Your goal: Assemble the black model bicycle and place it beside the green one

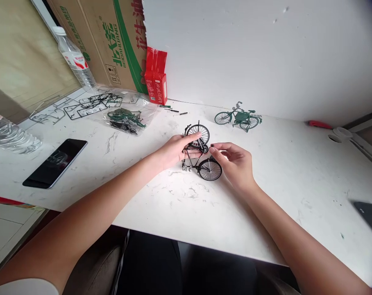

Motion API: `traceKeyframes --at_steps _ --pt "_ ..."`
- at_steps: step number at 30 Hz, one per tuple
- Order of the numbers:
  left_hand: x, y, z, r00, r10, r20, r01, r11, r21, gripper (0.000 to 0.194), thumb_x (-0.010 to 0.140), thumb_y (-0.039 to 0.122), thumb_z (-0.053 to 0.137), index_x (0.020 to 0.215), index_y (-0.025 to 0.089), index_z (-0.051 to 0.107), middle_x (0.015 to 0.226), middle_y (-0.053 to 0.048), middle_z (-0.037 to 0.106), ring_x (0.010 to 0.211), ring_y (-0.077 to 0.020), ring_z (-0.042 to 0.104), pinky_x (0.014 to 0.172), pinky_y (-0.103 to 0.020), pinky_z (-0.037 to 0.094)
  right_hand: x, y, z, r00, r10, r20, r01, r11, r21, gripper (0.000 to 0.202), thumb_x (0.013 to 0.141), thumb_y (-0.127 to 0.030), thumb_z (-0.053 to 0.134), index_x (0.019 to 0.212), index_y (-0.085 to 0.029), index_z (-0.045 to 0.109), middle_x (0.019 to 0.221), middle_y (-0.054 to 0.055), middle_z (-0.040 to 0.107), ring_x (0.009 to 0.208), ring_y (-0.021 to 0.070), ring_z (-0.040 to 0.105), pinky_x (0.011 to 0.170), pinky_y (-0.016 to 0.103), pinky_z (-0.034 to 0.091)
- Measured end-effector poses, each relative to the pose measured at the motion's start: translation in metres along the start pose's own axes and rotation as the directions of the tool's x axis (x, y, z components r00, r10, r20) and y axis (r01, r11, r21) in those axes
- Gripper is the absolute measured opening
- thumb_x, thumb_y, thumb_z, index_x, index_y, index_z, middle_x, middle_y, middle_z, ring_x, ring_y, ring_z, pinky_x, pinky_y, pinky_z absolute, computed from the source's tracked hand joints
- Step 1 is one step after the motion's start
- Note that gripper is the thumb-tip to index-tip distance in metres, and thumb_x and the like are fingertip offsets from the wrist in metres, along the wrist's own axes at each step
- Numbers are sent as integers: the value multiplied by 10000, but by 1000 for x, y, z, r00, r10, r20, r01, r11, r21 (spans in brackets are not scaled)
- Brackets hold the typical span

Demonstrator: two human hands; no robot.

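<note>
A small black model bicycle is held tilted over the white table. My left hand grips it, with the thumb across the upper wheel and fingers behind the frame. Just right of the pedal crank, my right hand has its thumb and index fingertip pinched together around a tiny dark piece, too small to name. The lower wheel is beside the right thumb. Behind, a finished-looking green model bicycle stands upright on the table.
At the back left lie a clear bag of green and black parts and black part frames. A red packet, cardboard box and bottle stand behind. A phone lies left; small rods lie behind the left hand.
</note>
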State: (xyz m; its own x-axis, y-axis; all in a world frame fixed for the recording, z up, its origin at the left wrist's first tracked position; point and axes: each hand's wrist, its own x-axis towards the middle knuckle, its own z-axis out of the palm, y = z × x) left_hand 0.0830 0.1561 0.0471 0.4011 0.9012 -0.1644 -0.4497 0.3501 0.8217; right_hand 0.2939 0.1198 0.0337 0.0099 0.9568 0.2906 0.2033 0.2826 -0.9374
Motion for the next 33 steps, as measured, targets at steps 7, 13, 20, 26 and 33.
traceKeyframes --at_steps 7,13,20,26,33 --pt "-4 -4 8 993 100 -62 -97 994 52 455 863 522 923 942 122 721 999 -111 794 1071 -275 802 1139 -525 603 -1 2 0 998 -37 54 41 996 -77 227 912 -505 865 975 -289 895 1016 63 862 969 269 768 867 453 604" --pt "-9 -7 14 982 186 -29 -179 970 165 455 831 515 941 989 128 761 1096 -116 807 1145 -275 783 1123 -487 615 -1 1 0 999 -48 16 49 993 -105 196 896 -480 879 945 -291 895 972 59 860 952 270 751 875 463 597" --pt "-16 -10 17 958 267 -102 -202 886 418 374 804 413 958 998 141 790 1053 -111 818 1039 -269 783 990 -425 635 0 -3 0 998 32 50 -34 999 40 251 862 -471 910 980 -256 858 974 47 839 915 227 761 889 419 592" --pt "-18 -12 19 943 322 -79 -244 836 492 328 790 367 966 983 159 802 1041 -99 830 1019 -270 773 936 -385 618 -2 -5 1 996 34 84 -41 996 80 300 876 -491 882 1037 -249 809 818 0 726 786 180 681 821 380 595" --pt "-17 -17 18 960 272 -71 -217 879 424 352 786 407 975 984 162 817 1043 -105 835 1021 -284 795 948 -418 644 -6 -6 3 992 -51 116 42 996 81 275 948 -511 814 1046 -257 776 920 27 742 885 204 705 889 405 601"
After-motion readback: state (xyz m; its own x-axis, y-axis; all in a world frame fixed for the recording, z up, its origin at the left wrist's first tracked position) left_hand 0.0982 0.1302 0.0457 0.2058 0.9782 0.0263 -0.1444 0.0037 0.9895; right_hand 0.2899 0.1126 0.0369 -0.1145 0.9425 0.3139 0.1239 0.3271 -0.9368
